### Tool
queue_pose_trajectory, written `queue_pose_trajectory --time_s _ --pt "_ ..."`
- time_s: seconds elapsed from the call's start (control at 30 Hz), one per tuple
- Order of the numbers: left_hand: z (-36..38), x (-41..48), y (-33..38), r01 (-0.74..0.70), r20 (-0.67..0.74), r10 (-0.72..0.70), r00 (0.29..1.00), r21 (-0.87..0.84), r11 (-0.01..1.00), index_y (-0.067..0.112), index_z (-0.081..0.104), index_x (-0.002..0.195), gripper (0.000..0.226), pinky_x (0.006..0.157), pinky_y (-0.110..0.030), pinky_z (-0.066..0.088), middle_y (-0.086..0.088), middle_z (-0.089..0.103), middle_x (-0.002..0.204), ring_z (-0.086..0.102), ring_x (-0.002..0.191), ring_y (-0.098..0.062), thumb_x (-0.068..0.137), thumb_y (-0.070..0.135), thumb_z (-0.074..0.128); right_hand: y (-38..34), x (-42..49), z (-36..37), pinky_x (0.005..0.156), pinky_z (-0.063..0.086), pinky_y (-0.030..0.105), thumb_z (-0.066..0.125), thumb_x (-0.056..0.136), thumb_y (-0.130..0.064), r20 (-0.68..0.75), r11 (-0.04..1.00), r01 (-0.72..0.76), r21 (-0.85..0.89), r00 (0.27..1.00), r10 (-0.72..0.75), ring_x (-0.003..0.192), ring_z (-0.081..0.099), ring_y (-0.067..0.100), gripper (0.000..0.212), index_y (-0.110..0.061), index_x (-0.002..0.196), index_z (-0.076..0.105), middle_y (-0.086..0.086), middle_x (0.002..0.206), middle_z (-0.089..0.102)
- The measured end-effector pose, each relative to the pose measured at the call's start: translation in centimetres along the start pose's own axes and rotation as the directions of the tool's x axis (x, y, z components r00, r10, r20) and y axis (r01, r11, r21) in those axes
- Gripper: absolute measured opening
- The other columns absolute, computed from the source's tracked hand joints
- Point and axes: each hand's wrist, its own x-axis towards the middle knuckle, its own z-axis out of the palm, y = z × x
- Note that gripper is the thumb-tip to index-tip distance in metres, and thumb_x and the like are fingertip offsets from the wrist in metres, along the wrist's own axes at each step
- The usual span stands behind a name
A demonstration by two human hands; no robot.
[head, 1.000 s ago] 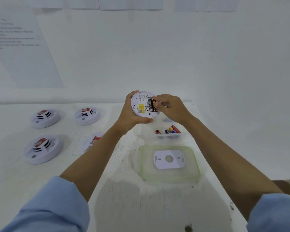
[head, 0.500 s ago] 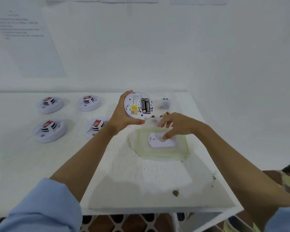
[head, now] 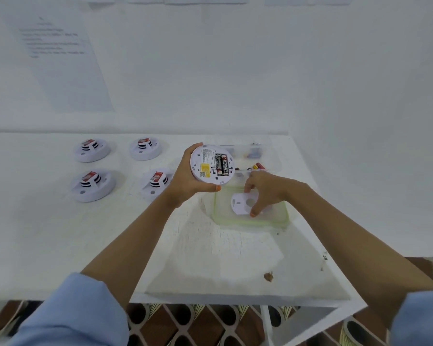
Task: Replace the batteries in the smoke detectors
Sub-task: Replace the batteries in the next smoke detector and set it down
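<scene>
Open detector (head: pixel 211 166), two black batteries (head: pixel 222 164) seated.
White, round, tilted above the bench (head: pixel 35 233); cover (head: pixel 241 206) in a green-rimmed tray (head: pixel 250 223); four more detectors (head: pixel 93 186) face-up at left.

Your detector (head: pixel 200 161) is smooth white plastic, its 2 batteries (head: pixel 222 165) glossy black — the backplate (head: pixel 239 205) matt white plastic, the lid (head: pixel 284 216) translucent plastic, the counter (head: pixel 210 250) rough with chipped paint.
</scene>
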Motion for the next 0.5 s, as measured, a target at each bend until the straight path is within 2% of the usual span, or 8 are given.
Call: queue_pose_trajectory --time_s 0.13,0.3,0.4,0.5 --pt "-1.3 1.5 0.0 -0.016 -0.009 0.016 1.0 0.019 1.0 0.015 0.029 0.138 0.107 0.088 -0.025 0.053 -0.003 0.044 0.135 0.047 0.122 -0.014 0.045 0.008 0.084 0.4 -1.0 -2.6 0.08 0.041 0.025 0.081 0.064 -0.03 -0.093 0.997 -0.007 0.082 0.996 0.014 0.096 0.048 0.014 0.062 -0.016 0.118 0.053 -0.002 0.11 0.049" --pt "-2.4 3.4 0.2 -0.036 0.023 0.036 0.999 0.007 0.999 0.021 0.032 0.135 0.106 0.086 -0.029 0.054 -0.001 0.046 0.133 0.048 0.12 -0.013 0.044 0.013 0.086 -0.6 0.1 -7.5 0.076 0.04 0.025 0.083 0.062 -0.021 -0.42 0.952 0.156 0.264 0.907 -0.032 0.093 0.051 0.017 0.051 -0.018 0.105 0.056 -0.002 0.104 0.053" --pt "-2.0 4.6 0.5 -0.06 0.052 0.06 0.997 -0.002 0.998 0.022 0.032 0.133 0.105 0.08 -0.026 0.055 0.004 0.047 0.129 0.05 0.118 -0.012 0.043 0.01 0.085 -2.6 2.6 -8.2 0.075 0.042 0.022 0.082 0.062 -0.019 -0.459 0.935 0.229 0.272 0.885 -0.083 0.094 0.049 0.015 0.053 -0.016 0.107 0.055 -0.002 0.106 0.05" --pt "-1.7 5.5 0.5 -0.111 0.077 0.11 0.991 0.01 0.994 0.021 0.035 0.131 0.102 0.083 -0.022 0.052 0.007 0.047 0.128 0.05 0.116 -0.003 0.043 0.017 0.085 -3.4 4.5 -7.6 0.07 0.039 0.014 0.08 0.064 -0.018 -0.457 0.933 0.239 0.27 0.885 -0.094 0.096 0.045 0.012 0.054 -0.015 0.11 0.053 -0.002 0.109 0.048"
